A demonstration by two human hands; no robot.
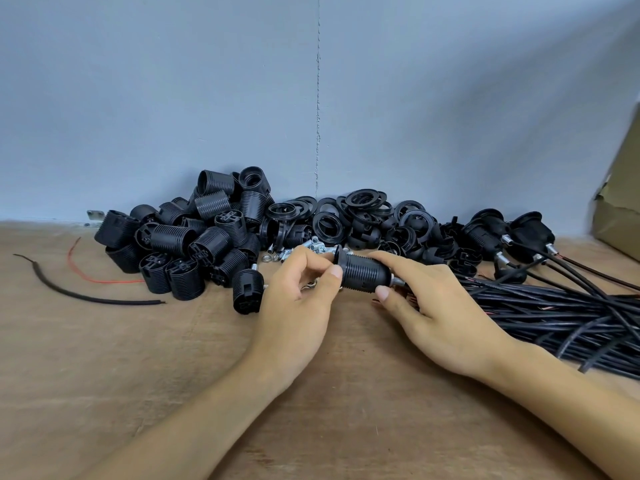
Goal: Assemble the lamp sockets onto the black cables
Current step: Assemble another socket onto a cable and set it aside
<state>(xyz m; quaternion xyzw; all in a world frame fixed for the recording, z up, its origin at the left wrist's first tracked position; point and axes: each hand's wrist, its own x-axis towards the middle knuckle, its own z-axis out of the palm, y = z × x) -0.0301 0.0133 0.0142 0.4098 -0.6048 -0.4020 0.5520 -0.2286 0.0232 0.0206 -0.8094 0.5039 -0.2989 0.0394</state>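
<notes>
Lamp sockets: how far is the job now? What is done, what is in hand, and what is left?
Done: a few finished sockets, already wired, lie at the far right. In hand: the left hand and right hand hold one socket between them. Left: a big pile of shells, rings and a bundle of cables, so most remains.
</notes>
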